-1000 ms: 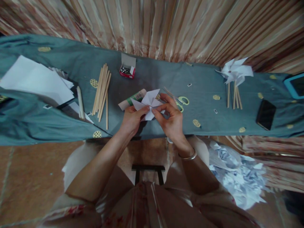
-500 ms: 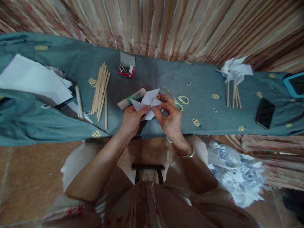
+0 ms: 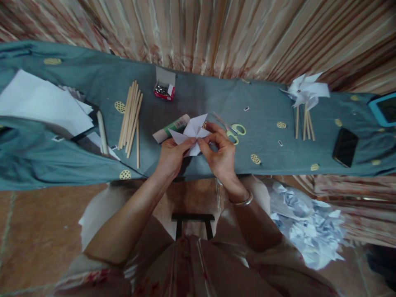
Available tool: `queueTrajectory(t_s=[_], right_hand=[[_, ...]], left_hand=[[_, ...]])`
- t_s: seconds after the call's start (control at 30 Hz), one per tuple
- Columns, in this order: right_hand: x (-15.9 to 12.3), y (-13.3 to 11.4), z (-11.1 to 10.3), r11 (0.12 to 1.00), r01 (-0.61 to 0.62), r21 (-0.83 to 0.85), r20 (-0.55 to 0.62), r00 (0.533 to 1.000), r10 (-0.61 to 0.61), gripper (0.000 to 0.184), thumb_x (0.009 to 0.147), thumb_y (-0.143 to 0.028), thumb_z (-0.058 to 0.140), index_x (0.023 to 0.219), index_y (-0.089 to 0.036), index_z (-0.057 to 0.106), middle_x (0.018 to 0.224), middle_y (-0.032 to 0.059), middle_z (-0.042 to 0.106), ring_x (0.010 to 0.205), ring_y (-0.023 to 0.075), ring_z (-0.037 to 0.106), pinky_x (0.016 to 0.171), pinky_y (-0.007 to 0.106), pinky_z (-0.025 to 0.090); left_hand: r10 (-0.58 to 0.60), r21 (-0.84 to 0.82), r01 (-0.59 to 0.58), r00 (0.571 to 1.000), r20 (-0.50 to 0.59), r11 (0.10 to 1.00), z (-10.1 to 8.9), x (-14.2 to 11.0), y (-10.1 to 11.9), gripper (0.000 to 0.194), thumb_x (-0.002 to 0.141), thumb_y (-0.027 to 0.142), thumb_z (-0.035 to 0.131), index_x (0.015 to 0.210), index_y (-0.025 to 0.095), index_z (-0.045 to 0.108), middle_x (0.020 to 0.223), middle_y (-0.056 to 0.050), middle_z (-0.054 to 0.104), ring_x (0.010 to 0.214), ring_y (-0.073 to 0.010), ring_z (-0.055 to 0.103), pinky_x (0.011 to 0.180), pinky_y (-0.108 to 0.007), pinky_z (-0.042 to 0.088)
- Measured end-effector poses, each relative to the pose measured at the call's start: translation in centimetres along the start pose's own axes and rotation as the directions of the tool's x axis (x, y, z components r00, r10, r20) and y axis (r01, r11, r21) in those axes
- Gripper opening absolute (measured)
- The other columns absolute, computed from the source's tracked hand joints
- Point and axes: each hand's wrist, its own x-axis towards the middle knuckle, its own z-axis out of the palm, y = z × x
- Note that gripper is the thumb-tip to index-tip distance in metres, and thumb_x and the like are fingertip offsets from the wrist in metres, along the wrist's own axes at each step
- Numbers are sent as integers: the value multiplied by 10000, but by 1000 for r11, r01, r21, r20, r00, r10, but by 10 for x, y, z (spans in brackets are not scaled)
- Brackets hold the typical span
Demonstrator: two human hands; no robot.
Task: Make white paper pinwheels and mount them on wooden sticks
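Between my two hands is a white paper pinwheel [image 3: 196, 126], its points folded in toward the middle. My left hand [image 3: 172, 154] grips its lower left side, with the thumb pressed near the centre. My right hand [image 3: 220, 150] pinches the paper at the centre from the right; whether a small pin sits there I cannot make out. Just behind my left hand lies a glue stick [image 3: 171, 128] with a green label. Scissors [image 3: 236, 131] with light green handles rest beyond my right hand.
A red box of metal pins [image 3: 164, 90] stands open at the back. Wooden sticks [image 3: 131, 117] and white paper sheets [image 3: 43, 103] lie left. To the right are finished pinwheels [image 3: 307, 90] on sticks, a black phone [image 3: 345, 147] and a blue-framed device [image 3: 383, 110]. Paper scraps [image 3: 309, 227] fill a bag below.
Almost nothing differs. Both hands keep their grip on the paper pinwheel at the same spot, and the view has shifted very slightly.
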Motion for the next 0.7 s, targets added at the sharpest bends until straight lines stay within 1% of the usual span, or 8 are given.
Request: queueTrajectory(t_s=[0.2, 0.4, 0.57, 0.7], right_hand=[[1, 0, 0, 1000, -2, 13, -9, 1000, 2, 157, 809, -236, 688, 678, -226, 601, 1223, 54, 666, 1170, 220, 620, 1066, 406, 450], [1, 3, 1, 1000, 17, -20, -20, 1000, -17, 133, 806, -223, 678, 690, -214, 614, 1214, 52, 675, 1156, 208, 631, 1055, 394, 457], [1, 4, 1, 999, 11, -51, -13, 1000, -11, 147, 815, -230, 678, 687, -221, 607, 1226, 45, 673, 1160, 191, 627, 1033, 365, 475], [0, 3, 2, 999, 3, -54, -12, 1000, -4, 144, 818, -223, 677, 692, -221, 608, 1234, 50, 668, 1170, 191, 622, 1036, 361, 472]], left_hand=[[-6, -18, 6, 1000, 11, 1000, 1, 0, 0, 231, 491, 224, 864, 648, 147, 714, 707, -16, 730, 664, -143, 652, 686, -267, 522], [15, -17, -15, 999, 30, 1000, 0, 1, -1, 271, 464, 241, 885, 651, 139, 717, 682, -6, 725, 619, -124, 631, 640, -242, 510], [46, 1, -46, 998, 33, 999, -2, 2, -4, 255, 500, 242, 875, 671, 144, 714, 693, -2, 722, 623, -122, 632, 640, -244, 500], [42, 16, -43, 999, 20, 999, -2, 3, -4, 231, 528, 239, 853, 679, 143, 708, 692, 1, 714, 631, -126, 632, 646, -248, 491]])
